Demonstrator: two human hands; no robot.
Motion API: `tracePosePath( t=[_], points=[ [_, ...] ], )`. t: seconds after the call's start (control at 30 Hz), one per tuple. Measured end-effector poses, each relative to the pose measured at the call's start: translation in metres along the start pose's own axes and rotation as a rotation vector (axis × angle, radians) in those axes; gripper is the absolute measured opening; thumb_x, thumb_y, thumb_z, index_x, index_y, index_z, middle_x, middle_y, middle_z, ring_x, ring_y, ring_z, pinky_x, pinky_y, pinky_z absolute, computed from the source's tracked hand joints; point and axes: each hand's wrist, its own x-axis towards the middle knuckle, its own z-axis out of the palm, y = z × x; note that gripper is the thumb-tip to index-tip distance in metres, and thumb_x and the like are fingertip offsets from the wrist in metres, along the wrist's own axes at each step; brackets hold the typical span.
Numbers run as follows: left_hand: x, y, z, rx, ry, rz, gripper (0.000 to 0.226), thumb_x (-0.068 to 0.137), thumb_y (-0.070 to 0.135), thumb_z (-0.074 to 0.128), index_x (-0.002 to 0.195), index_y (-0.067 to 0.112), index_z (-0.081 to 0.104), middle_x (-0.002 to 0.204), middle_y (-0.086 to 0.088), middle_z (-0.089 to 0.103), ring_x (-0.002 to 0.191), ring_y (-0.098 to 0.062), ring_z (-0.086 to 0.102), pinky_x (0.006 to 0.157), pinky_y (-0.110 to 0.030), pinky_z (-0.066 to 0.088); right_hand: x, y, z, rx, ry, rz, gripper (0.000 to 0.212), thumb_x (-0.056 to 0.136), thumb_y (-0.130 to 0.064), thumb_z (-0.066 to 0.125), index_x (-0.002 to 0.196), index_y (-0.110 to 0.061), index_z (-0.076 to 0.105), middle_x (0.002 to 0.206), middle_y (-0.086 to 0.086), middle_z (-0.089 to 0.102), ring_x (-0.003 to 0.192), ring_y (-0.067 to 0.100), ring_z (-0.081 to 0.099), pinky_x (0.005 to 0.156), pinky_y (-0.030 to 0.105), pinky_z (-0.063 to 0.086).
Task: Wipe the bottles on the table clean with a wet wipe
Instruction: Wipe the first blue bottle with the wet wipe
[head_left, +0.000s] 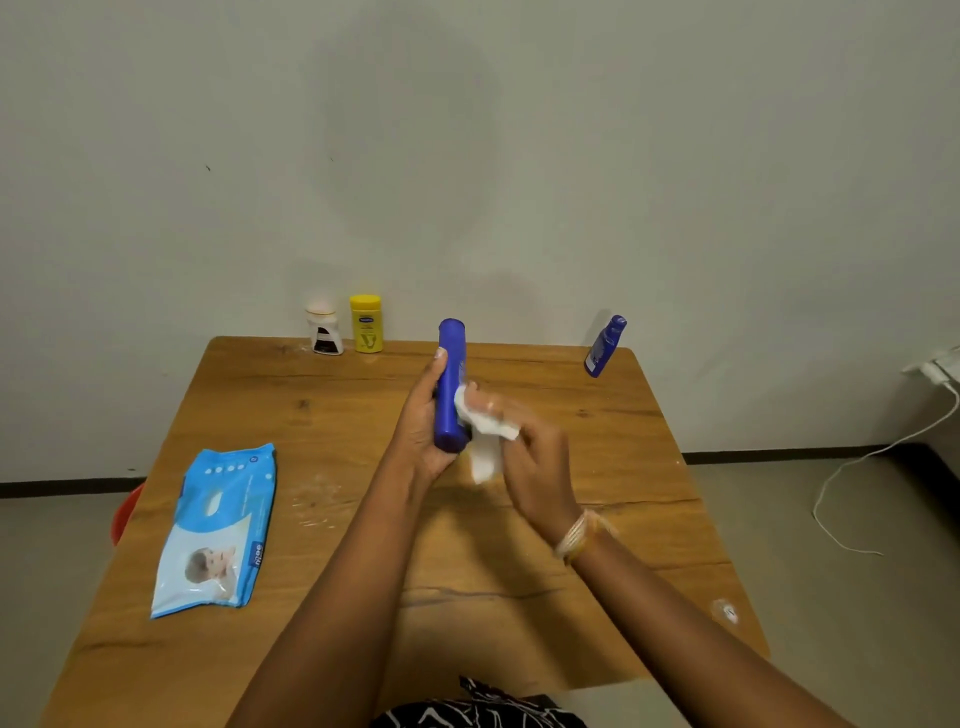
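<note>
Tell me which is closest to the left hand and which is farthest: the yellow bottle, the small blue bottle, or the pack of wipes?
From the left hand:
1. Yellow bottle, at the table's back edge, to its left.
2. Pack of wipes, front left of the table.

The small blue bottle, back right, is too close to the pack to rank.

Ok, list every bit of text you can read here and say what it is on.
"mee": on the wipes pack, sideways near its lower right edge.
Yellow bottle: blue oval logo, too small to read.
White bottle: dark label, unreadable.
Small blue bottle: label blurred.
Held blue bottle: no print readable.
</note>
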Motion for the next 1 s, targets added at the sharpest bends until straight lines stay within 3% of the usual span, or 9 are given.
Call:
tracePosePath(
  t=[0.07,0.13,0.27,0.4,0.6,0.7,0.8,0.87,1.0],
  points=[
    [0.002,-0.001,0.000,-0.013,-0.019,0.017,0.045,0.085,0.043,0.061,0.116,0.011,0.056,0.086,-0.009,0.062,0.069,-0.018,0.061,0.061,-0.030,0.055,0.033,-0.003,-0.002,0.138,0.191,0.146,0.039,0.085,0.001,0.041,0.113,-0.004,0.068,0.114,0.009,0.068,0.106,0.021,0.065,0.090,0.040,0.054],
    [0.002,-0.003,0.000,0.011,-0.039,0.041,0.048,0.088,0.042,0.057,0.122,0.009,0.054,0.089,-0.011,0.065,0.068,-0.018,0.062,0.055,-0.029,0.055,0.062,-0.004,-0.003,0.042,0.213,0.109,0.038,0.089,0.003,0.040,0.116,-0.004,0.066,0.119,0.008,0.066,0.109,0.020,0.062,0.088,0.032,0.055],
    [-0.001,-0.001,0.009,-0.015,-0.104,0.009,0.034,0.095,0.039,0.046,0.107,0.011,0.062,0.087,-0.009,0.072,0.074,-0.020,0.070,0.065,-0.032,0.059,0.080,0.001,-0.002,-0.336,0.023,-0.047,0.042,0.090,0.005,0.042,0.127,-0.005,0.058,0.133,0.011,0.057,0.125,0.019,0.051,0.106,0.034,0.043],
    [-0.003,0.002,0.005,-0.065,-0.085,-0.019,0.051,0.091,0.041,0.050,0.127,0.006,0.055,0.106,-0.014,0.069,0.090,-0.023,0.069,0.079,-0.034,0.058,0.042,0.010,0.002,-0.531,-0.164,-0.164,0.052,0.086,0.008,0.042,0.135,-0.006,0.050,0.143,0.009,0.047,0.137,0.019,0.037,0.114,0.024,0.026],
    [0.001,0.005,-0.005,-0.012,-0.115,0.009,0.073,0.080,0.051,0.060,0.135,0.004,0.048,0.134,-0.020,0.055,0.116,-0.031,0.060,0.090,-0.039,0.055,-0.030,0.010,0.000,-0.510,-0.312,-0.349,0.045,0.086,-0.001,0.040,0.127,-0.003,0.058,0.137,0.011,0.053,0.134,0.018,0.042,0.111,0.032,0.036],
    [-0.001,0.005,-0.006,-0.024,-0.103,0.028,0.056,0.085,0.046,0.056,0.123,0.006,0.058,0.128,-0.019,0.060,0.106,-0.031,0.065,0.084,-0.040,0.056,-0.001,-0.006,-0.002,-0.346,-0.130,-0.213,0.043,0.082,0.004,0.042,0.118,-0.001,0.064,0.124,0.013,0.063,0.118,0.018,0.058,0.100,0.035,0.047],
    [-0.005,0.004,-0.001,-0.037,-0.124,0.052,0.041,0.094,0.040,0.047,0.117,0.008,0.060,0.102,-0.012,0.070,0.086,-0.024,0.070,0.072,-0.038,0.058,0.056,-0.022,-0.007,-0.324,0.045,-0.139,0.039,0.086,-0.003,0.041,0.117,0.000,0.065,0.119,0.013,0.065,0.113,0.020,0.060,0.098,0.032,0.049],
    [-0.007,0.003,0.004,-0.033,-0.108,0.068,0.038,0.096,0.039,0.044,0.112,0.010,0.061,0.097,-0.009,0.072,0.083,-0.023,0.071,0.070,-0.039,0.059,0.083,-0.023,-0.007,-0.413,-0.031,-0.142,0.037,0.087,0.002,0.044,0.119,-0.001,0.062,0.125,0.014,0.062,0.118,0.023,0.057,0.101,0.037,0.046],
    [-0.007,0.005,0.003,-0.152,-0.126,0.087,0.048,0.090,0.039,0.050,0.128,0.010,0.055,0.119,-0.012,0.063,0.105,-0.024,0.062,0.097,-0.043,0.047,0.070,-0.010,0.002,-0.525,-0.196,-0.146,0.043,0.091,0.003,0.048,0.133,-0.006,0.052,0.141,0.011,0.049,0.130,0.024,0.047,0.108,0.037,0.040]
  ],
)
